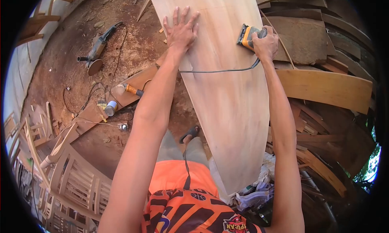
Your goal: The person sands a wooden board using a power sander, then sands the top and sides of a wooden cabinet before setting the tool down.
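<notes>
A long, pale wooden panel lies in front of me, wide at the far end and tapering toward my body. Flat on its upper left part rests my left hand, fingers spread, holding nothing. My right hand is wrapped round the rear of a yellow and black electric sander at the panel's right edge. From the sander a dark cord runs left across the panel and passes behind my left forearm.
An angle grinder lies on the dusty floor at left. Nearer are an orange-handled tool and a small can. Slatted wooden chair parts stand lower left. Stacked boards and a curved plank fill the right side.
</notes>
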The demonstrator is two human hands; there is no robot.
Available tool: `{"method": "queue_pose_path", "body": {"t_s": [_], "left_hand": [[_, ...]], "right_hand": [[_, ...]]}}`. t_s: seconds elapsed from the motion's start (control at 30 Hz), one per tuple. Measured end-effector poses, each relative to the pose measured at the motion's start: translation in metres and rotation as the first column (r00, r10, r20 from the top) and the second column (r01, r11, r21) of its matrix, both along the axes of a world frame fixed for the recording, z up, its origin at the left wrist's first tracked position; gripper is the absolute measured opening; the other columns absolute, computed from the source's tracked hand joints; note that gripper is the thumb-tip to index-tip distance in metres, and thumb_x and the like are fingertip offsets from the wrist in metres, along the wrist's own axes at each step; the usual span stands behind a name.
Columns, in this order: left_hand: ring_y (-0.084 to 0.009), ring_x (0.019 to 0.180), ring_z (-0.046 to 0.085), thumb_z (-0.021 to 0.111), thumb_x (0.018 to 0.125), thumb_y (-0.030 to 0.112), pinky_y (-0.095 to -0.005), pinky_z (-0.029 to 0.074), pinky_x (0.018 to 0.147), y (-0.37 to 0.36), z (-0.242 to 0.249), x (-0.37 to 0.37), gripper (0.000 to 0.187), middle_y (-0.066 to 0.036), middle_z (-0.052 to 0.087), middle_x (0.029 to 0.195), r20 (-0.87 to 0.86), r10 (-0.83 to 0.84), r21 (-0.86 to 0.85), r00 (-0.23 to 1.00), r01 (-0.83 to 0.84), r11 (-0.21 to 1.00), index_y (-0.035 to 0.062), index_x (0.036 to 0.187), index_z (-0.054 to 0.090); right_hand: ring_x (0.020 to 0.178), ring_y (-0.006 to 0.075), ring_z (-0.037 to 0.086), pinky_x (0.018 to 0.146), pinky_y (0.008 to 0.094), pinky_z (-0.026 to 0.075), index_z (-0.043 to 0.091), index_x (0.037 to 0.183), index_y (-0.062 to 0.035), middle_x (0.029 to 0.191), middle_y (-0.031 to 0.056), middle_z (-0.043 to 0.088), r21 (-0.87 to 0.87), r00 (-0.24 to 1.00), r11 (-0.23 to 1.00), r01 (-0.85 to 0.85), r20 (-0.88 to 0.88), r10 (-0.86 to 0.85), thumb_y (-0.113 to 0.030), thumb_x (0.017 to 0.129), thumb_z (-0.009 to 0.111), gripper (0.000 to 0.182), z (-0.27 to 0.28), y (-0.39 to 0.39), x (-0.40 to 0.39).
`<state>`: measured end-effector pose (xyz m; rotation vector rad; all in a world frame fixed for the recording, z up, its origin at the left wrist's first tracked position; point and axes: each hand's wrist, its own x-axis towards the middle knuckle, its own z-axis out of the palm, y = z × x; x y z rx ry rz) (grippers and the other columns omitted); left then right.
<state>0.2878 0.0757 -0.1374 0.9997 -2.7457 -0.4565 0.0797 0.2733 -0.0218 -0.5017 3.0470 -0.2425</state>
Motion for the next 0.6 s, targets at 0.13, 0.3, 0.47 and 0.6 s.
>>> {"method": "queue_pose_path", "body": {"t_s": [0.13,0.3,0.47,0.6], "left_hand": [[-0.0278,0.164,0.016,0.048,0.108,0.045,-0.0656,0.001,0.130,0.000,-0.008,-0.002,0.050,0.002,0.033,0.173,-0.078,0.008,-0.016,0.997,-0.009,1.000,0.0431,0.158,0.048],[-0.0323,0.162,0.023,0.054,0.106,0.045,-0.0646,0.010,0.130,0.005,0.008,0.006,0.052,-0.005,0.038,0.172,-0.075,-0.020,0.031,0.997,0.022,0.999,0.0288,0.155,0.056],[-0.0312,0.162,0.025,0.052,0.107,0.044,-0.0641,0.010,0.130,0.001,-0.005,0.012,0.054,-0.005,0.037,0.172,-0.012,-0.076,-0.133,0.997,0.074,0.988,0.0297,0.159,0.050],[-0.0303,0.167,0.010,0.031,0.112,0.054,-0.0725,0.004,0.128,-0.015,-0.031,0.019,0.059,-0.002,0.018,0.180,-0.054,-0.248,-0.172,0.967,0.235,0.957,0.0390,0.169,0.030]], "right_hand": [[0.122,0.0413,0.065,0.102,0.0536,0.054,0.064,0.136,-0.0239,0.134,0.0198,0.060,0.004,0.998,0.998,0.063,0.018,-0.063,-0.040,0.084,0.074,0.055,0.003,0.060,0.029],[0.123,0.0402,0.065,0.102,0.0531,0.054,0.064,0.138,-0.0252,0.136,0.0190,0.061,0.042,0.987,0.987,0.158,0.020,-0.159,-0.041,0.086,0.074,0.056,0.003,0.138,0.070],[0.124,0.0411,0.063,0.102,0.0535,0.054,0.064,0.137,-0.0239,0.133,0.0190,0.061,-0.017,0.983,0.983,0.183,0.028,-0.183,-0.038,0.086,0.076,0.054,0.008,0.225,0.119],[0.125,0.0423,0.061,0.102,0.0536,0.053,0.064,0.137,-0.0207,0.132,0.0198,0.060,-0.040,0.971,0.970,0.238,-0.001,-0.238,-0.037,0.085,0.078,0.056,0.005,0.295,0.154]]}}
